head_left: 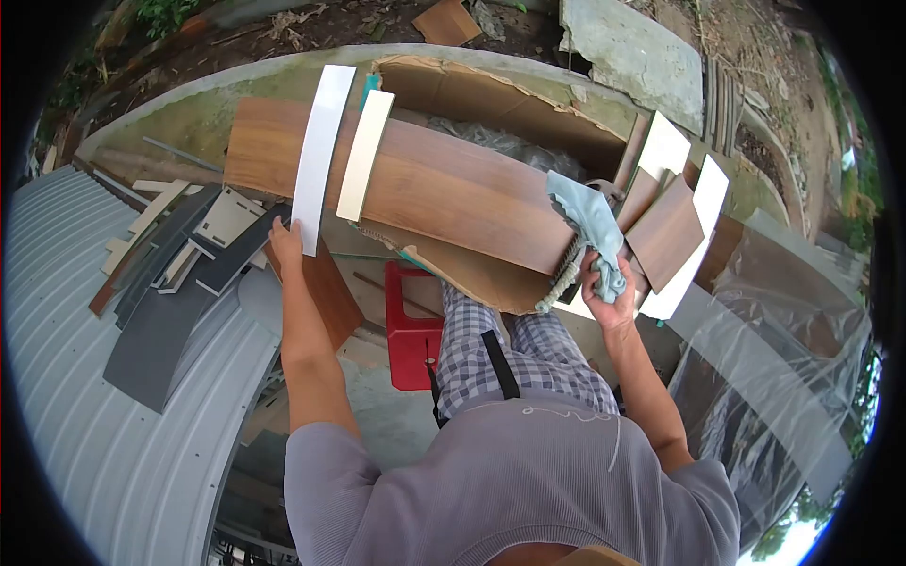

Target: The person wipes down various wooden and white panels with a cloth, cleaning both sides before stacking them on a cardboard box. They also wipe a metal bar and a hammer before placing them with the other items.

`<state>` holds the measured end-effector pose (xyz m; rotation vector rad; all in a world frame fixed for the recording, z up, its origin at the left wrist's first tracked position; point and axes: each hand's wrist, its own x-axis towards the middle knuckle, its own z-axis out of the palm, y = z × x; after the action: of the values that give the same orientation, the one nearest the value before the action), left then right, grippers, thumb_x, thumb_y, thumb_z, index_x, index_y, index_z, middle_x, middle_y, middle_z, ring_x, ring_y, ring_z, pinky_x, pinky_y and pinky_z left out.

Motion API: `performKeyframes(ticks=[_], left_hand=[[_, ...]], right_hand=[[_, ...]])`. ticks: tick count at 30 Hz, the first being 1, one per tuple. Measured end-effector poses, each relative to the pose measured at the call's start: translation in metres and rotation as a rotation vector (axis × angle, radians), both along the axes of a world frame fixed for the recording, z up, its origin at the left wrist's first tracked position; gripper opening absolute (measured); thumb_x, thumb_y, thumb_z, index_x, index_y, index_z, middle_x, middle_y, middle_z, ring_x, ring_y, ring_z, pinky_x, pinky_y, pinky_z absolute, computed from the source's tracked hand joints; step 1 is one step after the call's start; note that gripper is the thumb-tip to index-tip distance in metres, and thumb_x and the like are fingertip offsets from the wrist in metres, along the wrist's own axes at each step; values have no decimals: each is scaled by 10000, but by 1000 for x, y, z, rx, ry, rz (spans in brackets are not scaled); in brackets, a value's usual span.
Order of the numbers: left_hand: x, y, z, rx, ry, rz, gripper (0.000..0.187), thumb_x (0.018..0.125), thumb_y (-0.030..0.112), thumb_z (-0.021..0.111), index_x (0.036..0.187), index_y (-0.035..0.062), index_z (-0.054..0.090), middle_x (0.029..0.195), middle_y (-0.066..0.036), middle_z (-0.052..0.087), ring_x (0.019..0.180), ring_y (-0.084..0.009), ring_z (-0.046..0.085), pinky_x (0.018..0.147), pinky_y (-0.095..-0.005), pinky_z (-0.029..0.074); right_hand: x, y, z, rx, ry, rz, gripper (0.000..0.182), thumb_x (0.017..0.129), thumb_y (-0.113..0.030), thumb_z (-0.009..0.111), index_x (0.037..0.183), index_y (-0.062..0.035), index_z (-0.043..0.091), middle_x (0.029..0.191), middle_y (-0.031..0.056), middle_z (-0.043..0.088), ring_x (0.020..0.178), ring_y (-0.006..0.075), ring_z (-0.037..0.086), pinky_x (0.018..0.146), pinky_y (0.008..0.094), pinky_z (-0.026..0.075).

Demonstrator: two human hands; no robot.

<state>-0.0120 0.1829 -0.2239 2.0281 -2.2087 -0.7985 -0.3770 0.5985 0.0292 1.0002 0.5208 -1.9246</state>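
Observation:
My left hand (287,247) grips the lower end of a long white strip (323,156), its thumb lying on the strip's edge. The strip lies across a wood-grain board (462,193). Beside it a shorter cream strip (366,156) rests on the same board. In my right hand (609,297) is a bunched light blue cloth (590,212), with its upper part draped over the board's right end. Under the board is a torn, open cardboard box (510,104) with clear plastic inside.
Grey and dark panel offcuts (179,292) are piled on a corrugated metal sheet (66,283) at left. Brown and white boards (665,231) lean at the box's right end. A red plastic stool (401,349) stands by my legs. Plastic sheeting (774,340) covers things at right.

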Motion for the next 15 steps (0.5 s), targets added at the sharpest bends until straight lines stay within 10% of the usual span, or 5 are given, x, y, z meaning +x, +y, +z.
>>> performKeyframes(ticks=[5,11,15], left_hand=[[-108,63,91,-89,488,-19,343,840,181,551,1109,-29,513,1068,-183,536,991,-271,531,851,-333,418],[-241,226,200,996,824,-361,323,867,267,537,1007,-21,579,951,-88,625,904,-142,575,801,-254,425],[-283,302,237,1116,882,-545,310,858,242,560,973,-46,573,930,-78,621,889,-125,575,770,-254,434]], right_hand=[[5,2,0,-49,-11,-4,415,790,-194,535,1160,-27,445,1176,128,472,1079,248,494,641,287,533],[6,16,11,-64,4,-14,395,800,-203,532,1145,-23,465,1158,130,491,1070,251,502,640,287,536],[6,55,-11,66,157,111,381,813,-251,539,1132,-50,486,1069,105,567,987,236,550,693,317,509]])
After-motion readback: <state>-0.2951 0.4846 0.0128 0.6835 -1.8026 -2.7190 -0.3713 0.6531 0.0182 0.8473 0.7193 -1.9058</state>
